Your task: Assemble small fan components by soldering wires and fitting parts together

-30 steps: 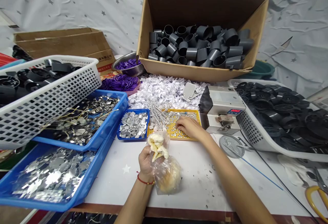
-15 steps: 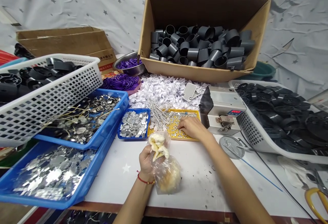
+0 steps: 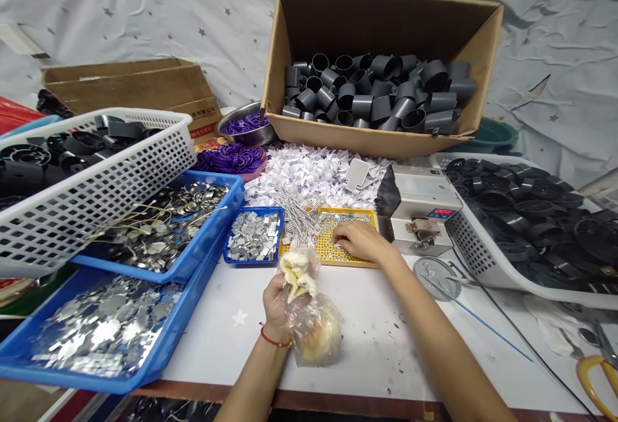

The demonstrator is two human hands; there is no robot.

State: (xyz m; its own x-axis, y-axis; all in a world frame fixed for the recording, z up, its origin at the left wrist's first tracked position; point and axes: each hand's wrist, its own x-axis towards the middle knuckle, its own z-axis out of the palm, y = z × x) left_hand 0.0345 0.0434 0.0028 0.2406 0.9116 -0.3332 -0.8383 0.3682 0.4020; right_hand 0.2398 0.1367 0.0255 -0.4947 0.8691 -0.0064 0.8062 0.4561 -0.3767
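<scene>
My left hand (image 3: pixel 276 303) is closed around a clear plastic bag with bread buns in it. The upper bun (image 3: pixel 295 272) sticks out of the bag, torn open and pale inside. A second, browned bun (image 3: pixel 318 332) hangs lower within the plastic. Over the yellow perforated tray (image 3: pixel 321 255), my right hand (image 3: pixel 360 240) reaches down with curled fingers among small metal pieces. Its fingertips are bunched together, and whatever they pinch is too small or hidden to make out. White-and-silver wire leads (image 3: pixel 299 216) lie over the tray's left part.
A blue tray (image 3: pixel 226 259) of flat metal pieces sits left of the yellow one. Behind are white plastic pieces (image 3: pixel 309 174) and a cardboard box (image 3: pixel 347 136) of dark cylinders. At right stand a machine with a red display (image 3: pixel 420 193) and a white basket (image 3: pixel 476 261); scissors (image 3: pixel 591 377) lie near the edge.
My right hand's fingers have curled in a little and shifted slightly left over the yellow tray. My left hand stays in place with the bagged buns. The camera view has tilted slightly.
</scene>
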